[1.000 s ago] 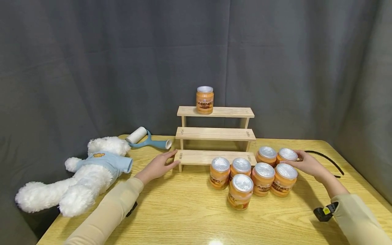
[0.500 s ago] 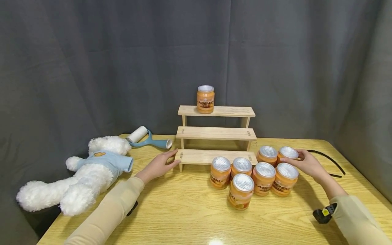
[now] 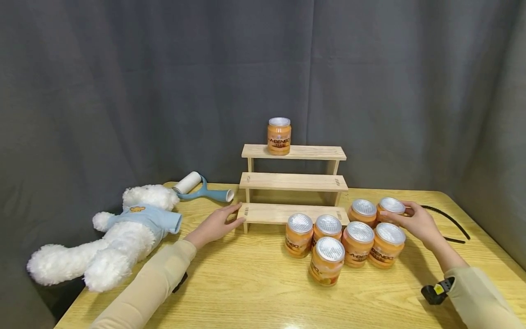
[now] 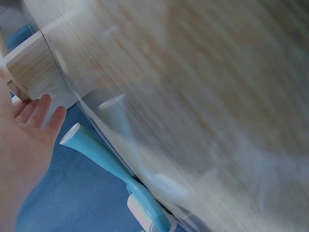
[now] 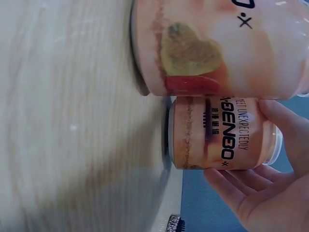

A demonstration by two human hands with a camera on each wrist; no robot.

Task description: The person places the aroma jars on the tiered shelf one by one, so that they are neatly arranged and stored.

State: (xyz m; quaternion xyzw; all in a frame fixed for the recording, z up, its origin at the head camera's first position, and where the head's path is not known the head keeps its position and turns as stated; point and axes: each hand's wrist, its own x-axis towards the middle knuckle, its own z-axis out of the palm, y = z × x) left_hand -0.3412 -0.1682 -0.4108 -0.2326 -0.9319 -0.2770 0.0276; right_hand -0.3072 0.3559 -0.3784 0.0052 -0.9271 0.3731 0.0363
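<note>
In the head view, several orange cans with silver lids stand in a cluster on the right half of the table. My right hand (image 3: 421, 224) holds the back right can (image 3: 388, 214), thumb on its near side and fingers round its far side. That can (image 5: 222, 133) stands upright on the table in the right wrist view. My left hand (image 3: 215, 225) touches the left end of a three-step wooden shelf (image 3: 293, 182), its fingertips at the bottom step. Another orange can (image 3: 279, 137) stands on the top step, left of its middle.
A white plush toy (image 3: 127, 237) in a blue shirt lies at the left. Behind it rests a lint roller (image 3: 205, 193) with a blue handle. A black curved strip (image 3: 448, 217) lies beyond my right hand. Nearer cans (image 3: 328, 262) crowd the shelf's front right; a dark curtain (image 3: 197, 91) hangs behind.
My right thumb has shifted onto the near side of the back right can. My left hand has stayed at the shelf's end. The head view has tilted slightly.
</note>
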